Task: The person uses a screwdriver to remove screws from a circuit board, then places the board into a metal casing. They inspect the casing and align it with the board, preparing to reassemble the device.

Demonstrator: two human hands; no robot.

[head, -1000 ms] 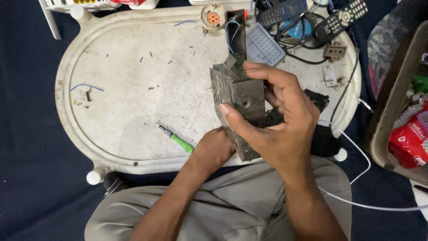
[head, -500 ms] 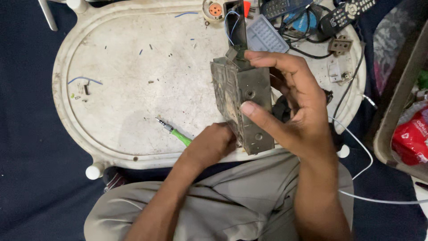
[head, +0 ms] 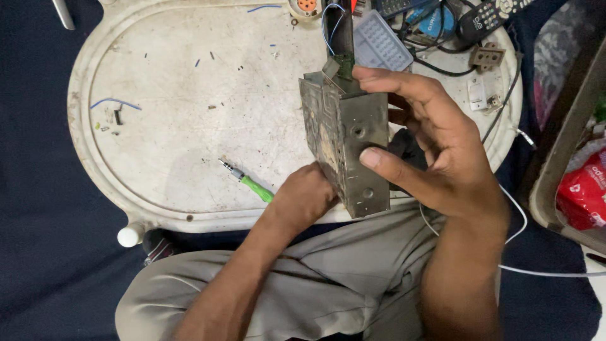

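Nearest the camera, grey trousers (head: 353, 265) and two forearms; the left hand (head: 309, 196) was curled against the lower near corner of the metal box (head: 344, 145), its fingers hidden behind the box, so how tightly it gripped could not be told. The right hand (head: 435, 158) was clamped on the box, thumb pressed flat on the narrow side with the holes and fingers wrapped over the top end. The box stood on end above the near edge of the white oval table (head: 82, 145), tilted slightly.

The step looked like turning the box over for a look; any further turn would call for a firm hold from below, since the right hand carried most of it.

A green-handled screwdriver (head: 249, 183) lay loose near the table's near edge, left of the box; a blue wire (head: 113, 102) sat by the left edge; at the far edge lay a grey keypad (head: 382, 44) and a remote control (head: 489, 16).

Against a second earlier, the box had swung round so the holed side faced up more plainly, and the thumb had shifted onto that side; the screwdriver had not moved.
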